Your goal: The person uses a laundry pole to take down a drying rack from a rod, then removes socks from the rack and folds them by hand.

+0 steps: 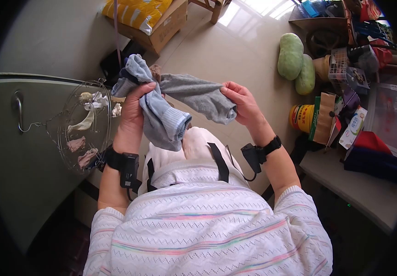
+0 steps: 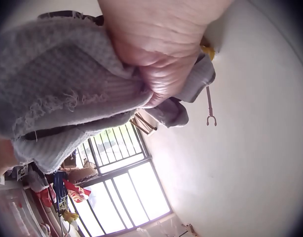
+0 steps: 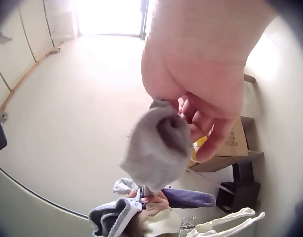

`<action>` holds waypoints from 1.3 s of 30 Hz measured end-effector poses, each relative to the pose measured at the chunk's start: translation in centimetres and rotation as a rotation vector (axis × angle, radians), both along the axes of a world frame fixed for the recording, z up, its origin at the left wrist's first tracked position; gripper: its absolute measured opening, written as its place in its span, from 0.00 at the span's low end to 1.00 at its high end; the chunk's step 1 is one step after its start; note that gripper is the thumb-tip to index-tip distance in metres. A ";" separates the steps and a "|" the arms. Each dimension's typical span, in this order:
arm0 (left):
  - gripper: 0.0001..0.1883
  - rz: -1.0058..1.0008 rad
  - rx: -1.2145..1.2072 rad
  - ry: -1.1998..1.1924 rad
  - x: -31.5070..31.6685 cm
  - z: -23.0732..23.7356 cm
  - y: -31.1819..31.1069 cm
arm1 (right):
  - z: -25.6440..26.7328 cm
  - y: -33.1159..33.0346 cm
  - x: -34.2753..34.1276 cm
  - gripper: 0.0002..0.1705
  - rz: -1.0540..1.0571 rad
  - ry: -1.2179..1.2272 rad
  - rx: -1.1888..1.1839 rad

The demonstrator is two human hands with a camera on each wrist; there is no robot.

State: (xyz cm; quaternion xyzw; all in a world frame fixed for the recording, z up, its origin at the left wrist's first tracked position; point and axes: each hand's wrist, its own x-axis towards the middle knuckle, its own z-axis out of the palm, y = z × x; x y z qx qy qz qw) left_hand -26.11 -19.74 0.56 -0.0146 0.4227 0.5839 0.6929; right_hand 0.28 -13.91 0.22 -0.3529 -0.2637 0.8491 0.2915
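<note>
My left hand [image 1: 133,108] grips a bunch of socks. Among them, a light-blue and grey sock [image 1: 159,115] hangs its ribbed cuff toward my lap; its loose threads show in the left wrist view. A grey sock [image 1: 191,94] stretches sideways from this bunch to my right hand [image 1: 245,102], whose thumb and fingers pinch it near its wide end. In the right wrist view the open end of the grey sock [image 3: 156,143] faces the camera. A small brown piece of cloth [image 1: 155,71] peeks out behind the bunch.
To the left, a round wire hanger [image 1: 86,133] with small clothes hangs by a door handle [image 1: 18,108]. A cardboard box [image 1: 161,30] carries a yellow package [image 1: 136,14] ahead. Green melons [image 1: 290,56], a yellow bucket [image 1: 302,117] and cluttered boxes line the right side.
</note>
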 end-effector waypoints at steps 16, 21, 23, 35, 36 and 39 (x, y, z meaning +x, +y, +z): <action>0.19 0.101 -0.011 0.061 -2.9 -3.6 1.7 | 1.3 4.5 -2.4 0.15 0.132 0.238 -0.066; 0.18 0.070 0.046 -0.025 -5.1 -3.3 4.8 | 3.0 8.1 -3.9 0.19 0.076 0.257 -0.031; 0.18 0.037 0.089 0.019 -4.8 -1.0 6.9 | 3.0 9.5 -4.9 0.19 0.030 0.255 -0.064; 0.24 -0.470 0.260 0.028 3.1 2.3 18.4 | 2.5 18.9 -3.7 0.15 0.203 0.354 -0.176; 0.24 -0.466 0.265 0.036 4.0 2.3 19.5 | 2.8 20.4 -3.0 0.16 0.216 0.333 -0.174; 0.23 -0.381 0.244 0.058 7.0 2.0 22.9 | 2.3 24.6 0.6 0.14 0.092 -0.020 -0.025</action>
